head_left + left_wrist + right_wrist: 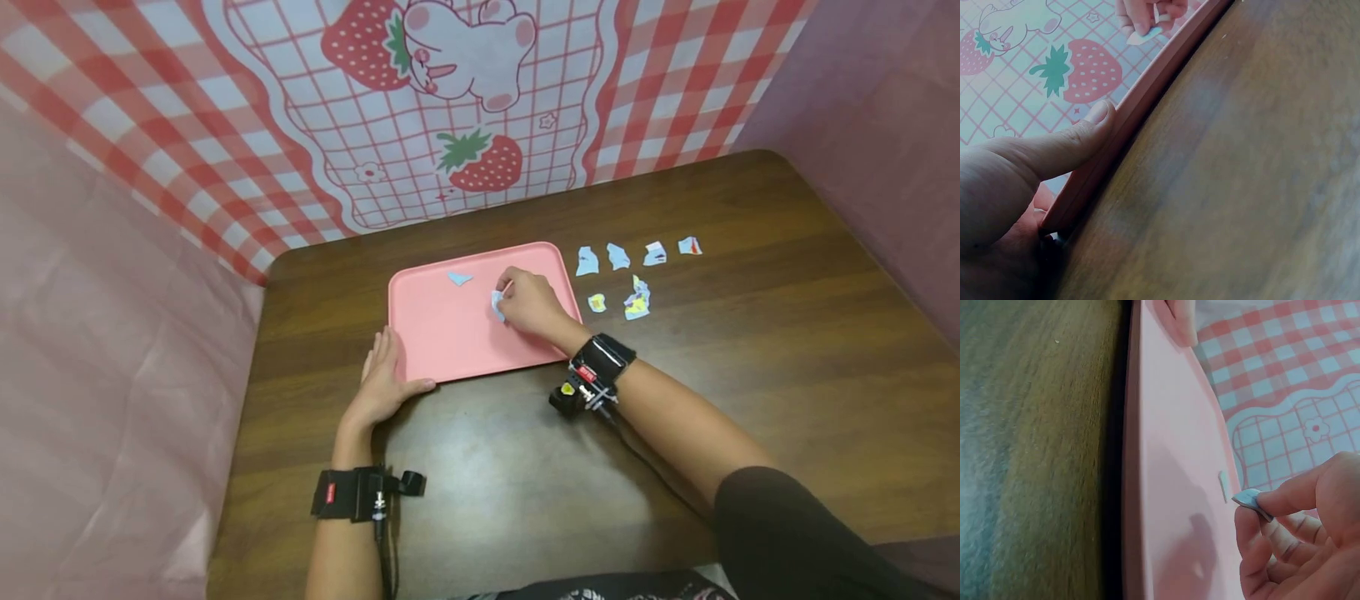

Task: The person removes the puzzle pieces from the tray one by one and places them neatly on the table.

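Observation:
My right hand (531,304) pinches a small pale blue scrap of torn paper (1250,500) between thumb and index finger, held above the pink tray (442,333). Another light blue paper scrap (460,278) lies on the tray near its far edge. At the tray's near left corner rests my left hand (384,383), its fingers stretched along the left side and its thumb along the front. The left wrist view shows that thumb (1075,140) touching the tray's rim.
To the right of the tray, torn paper pieces lie in two rows on the wooden table (750,358), among them a yellow scrap (597,302) and a larger multicoloured piece (637,300). A strawberry-printed checked cloth (525,137) hangs behind the table.

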`<state>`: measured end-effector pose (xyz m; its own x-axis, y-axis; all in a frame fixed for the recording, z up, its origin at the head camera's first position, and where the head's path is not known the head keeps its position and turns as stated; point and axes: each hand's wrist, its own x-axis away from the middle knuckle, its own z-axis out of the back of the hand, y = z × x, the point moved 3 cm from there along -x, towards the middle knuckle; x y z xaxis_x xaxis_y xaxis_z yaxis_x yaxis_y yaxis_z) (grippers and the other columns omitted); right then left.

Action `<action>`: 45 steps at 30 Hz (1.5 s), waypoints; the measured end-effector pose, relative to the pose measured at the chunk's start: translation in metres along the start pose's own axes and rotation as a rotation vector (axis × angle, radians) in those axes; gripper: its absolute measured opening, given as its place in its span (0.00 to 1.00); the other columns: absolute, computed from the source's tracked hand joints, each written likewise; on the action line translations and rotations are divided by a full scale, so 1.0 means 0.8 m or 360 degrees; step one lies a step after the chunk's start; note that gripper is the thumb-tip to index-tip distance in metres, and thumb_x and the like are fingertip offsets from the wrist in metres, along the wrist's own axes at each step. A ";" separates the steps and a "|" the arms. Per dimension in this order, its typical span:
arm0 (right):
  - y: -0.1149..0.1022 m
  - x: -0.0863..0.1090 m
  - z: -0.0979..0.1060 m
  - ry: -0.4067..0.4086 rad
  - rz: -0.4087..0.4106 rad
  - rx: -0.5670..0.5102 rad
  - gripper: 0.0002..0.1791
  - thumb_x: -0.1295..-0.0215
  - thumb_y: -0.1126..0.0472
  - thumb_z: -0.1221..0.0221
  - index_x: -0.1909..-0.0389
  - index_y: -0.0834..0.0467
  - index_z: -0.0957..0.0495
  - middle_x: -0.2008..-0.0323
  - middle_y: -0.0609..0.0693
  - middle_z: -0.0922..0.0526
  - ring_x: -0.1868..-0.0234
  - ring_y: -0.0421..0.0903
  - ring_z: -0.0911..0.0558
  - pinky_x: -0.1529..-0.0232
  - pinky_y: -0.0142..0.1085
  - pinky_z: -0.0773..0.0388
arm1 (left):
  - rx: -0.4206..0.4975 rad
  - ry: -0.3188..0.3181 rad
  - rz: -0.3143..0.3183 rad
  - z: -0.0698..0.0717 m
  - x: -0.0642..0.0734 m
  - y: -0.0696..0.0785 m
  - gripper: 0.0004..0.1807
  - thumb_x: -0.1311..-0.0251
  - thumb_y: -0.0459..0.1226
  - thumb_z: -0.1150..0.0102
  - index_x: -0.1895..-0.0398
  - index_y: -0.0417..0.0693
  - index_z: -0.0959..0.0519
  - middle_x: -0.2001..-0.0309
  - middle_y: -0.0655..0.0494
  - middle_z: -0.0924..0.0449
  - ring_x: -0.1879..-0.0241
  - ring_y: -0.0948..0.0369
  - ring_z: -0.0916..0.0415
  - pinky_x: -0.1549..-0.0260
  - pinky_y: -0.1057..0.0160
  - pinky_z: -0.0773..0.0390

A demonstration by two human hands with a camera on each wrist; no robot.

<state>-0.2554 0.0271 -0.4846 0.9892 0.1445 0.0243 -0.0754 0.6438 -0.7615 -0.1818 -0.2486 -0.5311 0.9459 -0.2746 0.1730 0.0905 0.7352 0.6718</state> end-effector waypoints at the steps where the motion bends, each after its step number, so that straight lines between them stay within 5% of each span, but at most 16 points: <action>1: 0.001 0.002 0.002 0.0001 0.0002 -0.0006 0.10 0.40 0.66 0.38 0.57 0.60 0.22 0.70 0.52 0.15 0.68 0.48 0.17 0.65 0.39 0.24 | 0.0007 0.0000 0.0000 0.000 0.000 0.000 0.67 0.43 0.55 0.30 0.21 0.34 0.69 0.20 0.40 0.77 0.22 0.48 0.80 0.26 0.46 0.73; 15: 0.021 0.024 0.069 0.0160 0.0033 -0.0161 0.10 0.40 0.66 0.39 0.57 0.64 0.23 0.70 0.56 0.14 0.72 0.49 0.16 0.67 0.37 0.27 | 0.0015 -0.0002 0.0018 0.001 0.000 0.000 0.68 0.43 0.56 0.30 0.21 0.36 0.70 0.20 0.41 0.77 0.22 0.50 0.81 0.26 0.47 0.73; 32: 0.110 0.046 0.147 0.0276 -0.0130 -0.0148 0.12 0.40 0.69 0.41 0.55 0.68 0.24 0.71 0.56 0.15 0.78 0.41 0.17 0.76 0.28 0.27 | 0.0034 0.0002 0.0021 0.001 0.001 0.004 0.68 0.44 0.57 0.30 0.21 0.37 0.70 0.20 0.41 0.77 0.22 0.49 0.80 0.26 0.46 0.73; 39: 0.149 0.061 0.173 0.0353 -0.0171 0.0038 0.12 0.40 0.67 0.39 0.57 0.67 0.21 0.67 0.59 0.13 0.74 0.32 0.24 0.64 0.33 0.31 | 0.0031 -0.0011 0.0020 0.001 0.001 0.002 0.67 0.42 0.57 0.31 0.21 0.38 0.71 0.20 0.43 0.78 0.22 0.51 0.81 0.26 0.47 0.73; 45: 0.163 0.068 0.190 0.0374 -0.0239 0.0020 0.13 0.38 0.67 0.39 0.54 0.69 0.21 0.67 0.59 0.13 0.79 0.28 0.25 0.70 0.28 0.30 | 0.0023 -0.0017 0.0016 0.001 0.001 0.000 0.66 0.41 0.56 0.32 0.21 0.38 0.71 0.20 0.43 0.78 0.22 0.51 0.81 0.26 0.46 0.73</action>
<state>-0.2303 0.2332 -0.4841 0.9913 -0.1307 -0.0160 0.0741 0.6543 -0.7526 -0.1813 -0.2489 -0.5302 0.9434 -0.2735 0.1875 0.0762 0.7291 0.6802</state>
